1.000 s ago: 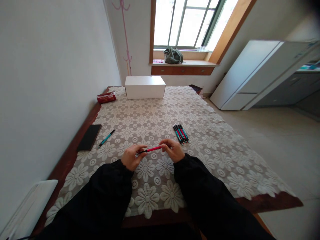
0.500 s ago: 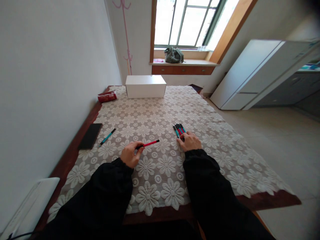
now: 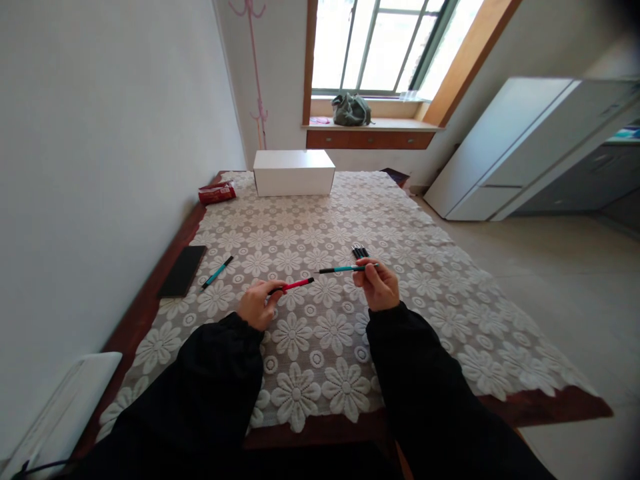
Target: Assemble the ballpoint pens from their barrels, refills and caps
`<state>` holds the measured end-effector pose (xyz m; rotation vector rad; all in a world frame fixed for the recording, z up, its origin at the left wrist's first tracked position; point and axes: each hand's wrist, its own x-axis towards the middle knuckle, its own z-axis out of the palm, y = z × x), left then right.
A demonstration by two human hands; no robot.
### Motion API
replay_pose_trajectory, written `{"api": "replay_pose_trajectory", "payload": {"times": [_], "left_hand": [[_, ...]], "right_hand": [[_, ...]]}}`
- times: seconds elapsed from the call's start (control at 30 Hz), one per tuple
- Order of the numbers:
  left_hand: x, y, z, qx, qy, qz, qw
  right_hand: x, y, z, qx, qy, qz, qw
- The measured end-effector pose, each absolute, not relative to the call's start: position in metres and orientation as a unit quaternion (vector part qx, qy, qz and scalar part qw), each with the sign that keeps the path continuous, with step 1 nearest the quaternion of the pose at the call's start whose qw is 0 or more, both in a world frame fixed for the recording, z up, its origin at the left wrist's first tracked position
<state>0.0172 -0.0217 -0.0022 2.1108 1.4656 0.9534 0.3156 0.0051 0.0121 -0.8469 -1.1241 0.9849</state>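
Observation:
Between the fingertips of my left hand (image 3: 257, 305) is a red and black pen (image 3: 299, 284), pointing right. My right hand (image 3: 379, 285) pinches a teal and black pen (image 3: 341, 269), held level with its thin tip toward the left. That tip comes close to the end of the red pen; whether they touch I cannot tell. Just beyond my right hand lie several pens (image 3: 359, 251) side by side, mostly hidden by the fingers. Another teal and black pen (image 3: 217, 273) rests on the cloth to the left of my left hand.
A dark flat rectangular object (image 3: 183, 271) lies at the table's left edge. Farther back are a red packet (image 3: 217, 193) and a white box (image 3: 294, 175). A lace tablecloth (image 3: 300, 393) covers the table. A white object (image 3: 75, 403) stands at the lower left.
My right hand has lifted a teal pen from the row and turned it level, toward the left. The left hand, still holding the red pen, has shifted slightly left.

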Motion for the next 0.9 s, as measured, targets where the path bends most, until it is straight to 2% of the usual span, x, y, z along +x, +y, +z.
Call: {"api": "replay_pose_trajectory", "payload": {"times": [0.13,0.37,0.57,0.9], "left_hand": [[0.019,-0.023,-0.003,0.751,0.508,0.360,0.218],[0.021,-0.024,-0.001,0.724,0.508,0.402,0.237],[0.020,-0.022,-0.004,0.716,0.512,0.413,0.232],[0.019,-0.023,0.000,0.702,0.522,0.418,0.245]], "right_hand": [[0.314,0.000,0.026,-0.367,-0.452,0.475,0.660],[0.326,0.000,0.032,-0.407,-0.479,0.481,0.611],[0.325,-0.004,0.029,-0.339,-0.451,0.527,0.636],[0.322,-0.008,0.028,-0.399,-0.518,0.496,0.572]]}}
